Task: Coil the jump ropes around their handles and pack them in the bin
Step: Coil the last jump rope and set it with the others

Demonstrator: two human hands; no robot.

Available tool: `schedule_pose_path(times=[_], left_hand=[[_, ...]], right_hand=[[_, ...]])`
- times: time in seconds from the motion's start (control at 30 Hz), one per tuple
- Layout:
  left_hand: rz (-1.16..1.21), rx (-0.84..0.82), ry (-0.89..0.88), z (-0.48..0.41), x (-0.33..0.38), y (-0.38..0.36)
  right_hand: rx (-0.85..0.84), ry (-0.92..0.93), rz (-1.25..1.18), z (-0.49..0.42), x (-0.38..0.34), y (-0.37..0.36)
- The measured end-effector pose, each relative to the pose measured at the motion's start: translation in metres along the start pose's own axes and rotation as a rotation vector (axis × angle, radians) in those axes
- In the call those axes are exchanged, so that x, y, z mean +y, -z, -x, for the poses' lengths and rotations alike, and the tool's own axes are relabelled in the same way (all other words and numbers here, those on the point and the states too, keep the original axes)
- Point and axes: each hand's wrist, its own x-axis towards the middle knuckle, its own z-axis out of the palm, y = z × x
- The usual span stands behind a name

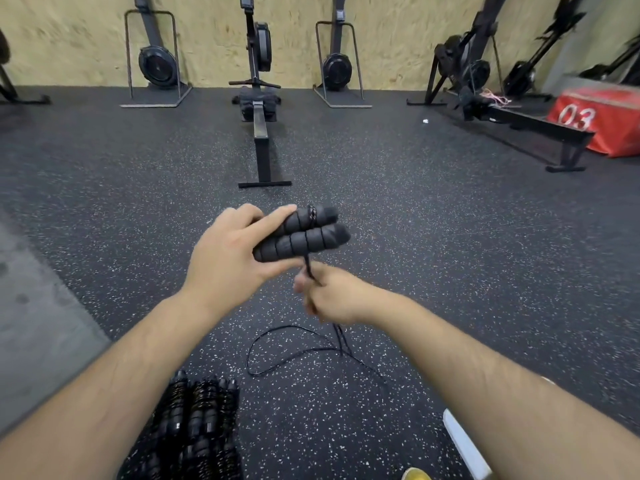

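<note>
our left hand (228, 258) holds the 2 black foam handles (301, 233) side by side, fingers curled over the far one and thumb under the near one. a bit of cord goes round the far handle. our right hand (332, 299) is just below the handles, fingers closed tight on the black rope (308, 268) where it drops from them. this hand is blurry, so we cannot tell how many strands it grips. the rest of the rope lies in a loose loop on the speckled rubber floor (450, 237). near us on the left is a pile of wrapped jump ropes (199, 420). a white edge (464, 445) pokes in near right; we cannot tell if it is the bin.

we think the winding has only just begun. if the right hand lets the rope go slack, the turns may slide off the handle ends. the loop on the floor could knot or catch as it comes up. if the left thumb slips, the 2 handles may split apart and the coil would come undone.
</note>
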Motion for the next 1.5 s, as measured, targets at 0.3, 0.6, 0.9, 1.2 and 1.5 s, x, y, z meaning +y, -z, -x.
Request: schedule_pose_path(times=[0.3, 0.6, 0.9, 1.2, 1.5], left_hand=[[-0.315, -0.164, -0.154, 0.0, -0.033, -0.005], [0.105, -0.249, -0.301, 0.006, 0.001, 0.009], [-0.036, -0.038, -0.021, 0.009, -0.006, 0.004], [-0.261, -0.157, -0.154, 0.007, -0.021, -0.005], [0.152, -0.321, -0.284, 0.012, 0.006, 0.011]], right_hand=[[0.244, 0.192, 0.462, 0.034, -0.028, 0.043], [0.362, 0.263, 0.099, 0.006, 0.018, 0.066], [0.024, 0.045, 0.191, 0.002, 0.0, -0.005], [0.036, 0.166, 0.407, 0.034, -0.036, 0.027], [0.288, 0.324, 0.105, 0.009, 0.005, 0.066]])
